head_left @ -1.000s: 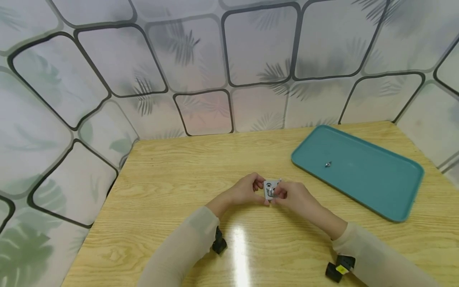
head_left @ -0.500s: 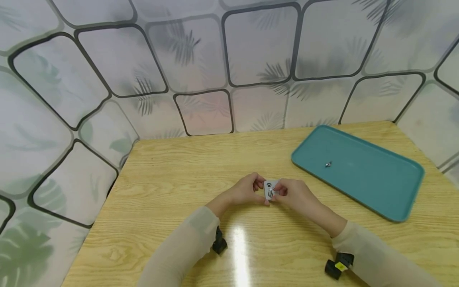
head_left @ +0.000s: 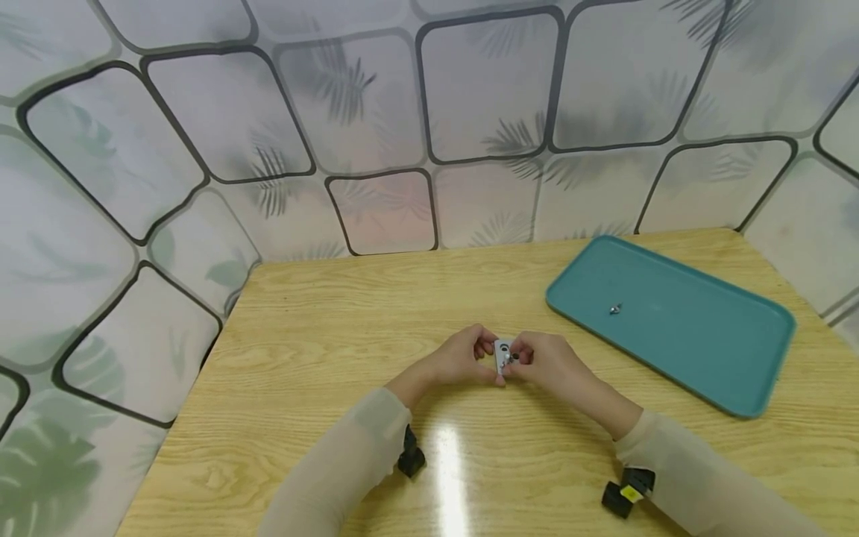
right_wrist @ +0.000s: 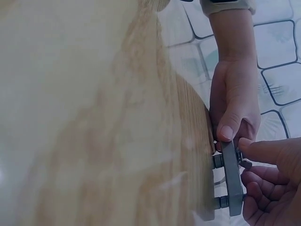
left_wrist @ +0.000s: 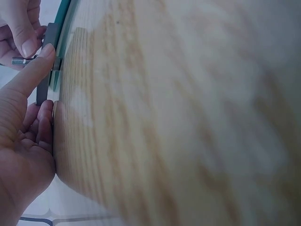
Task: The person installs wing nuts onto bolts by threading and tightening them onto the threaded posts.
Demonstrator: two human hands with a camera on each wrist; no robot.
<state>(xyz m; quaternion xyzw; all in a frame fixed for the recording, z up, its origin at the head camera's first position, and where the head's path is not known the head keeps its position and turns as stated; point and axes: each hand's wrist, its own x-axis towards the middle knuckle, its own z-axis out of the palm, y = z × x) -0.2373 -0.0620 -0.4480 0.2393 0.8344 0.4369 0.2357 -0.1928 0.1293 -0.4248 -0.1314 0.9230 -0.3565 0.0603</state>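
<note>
My left hand (head_left: 459, 358) grips a small square grey metal plate (head_left: 499, 356) by its left edge, thumb at the near corner and fingers at the far one. From the right, my right hand (head_left: 546, 362) pinches a small shiny wing nut (head_left: 507, 360) on the plate's upper face; its fingers cover the plate's right part. Edge-on in the right wrist view, the plate (right_wrist: 231, 179) has bolt heads (right_wrist: 217, 161) standing out on its table side. A threaded bolt end (left_wrist: 19, 61) shows beside the right thumb in the left wrist view.
A teal tray (head_left: 711, 350) lies at the right of the wooden table (head_left: 349, 313), with one small shiny metal piece (head_left: 614, 309) in it. A patterned curtain-like wall (head_left: 376, 97) borders the table at the back and both sides.
My right hand has shifted slightly left and away from me over the plate, its fingertips changing position around the wing nut. The left hand keeps its hold on the plate.
</note>
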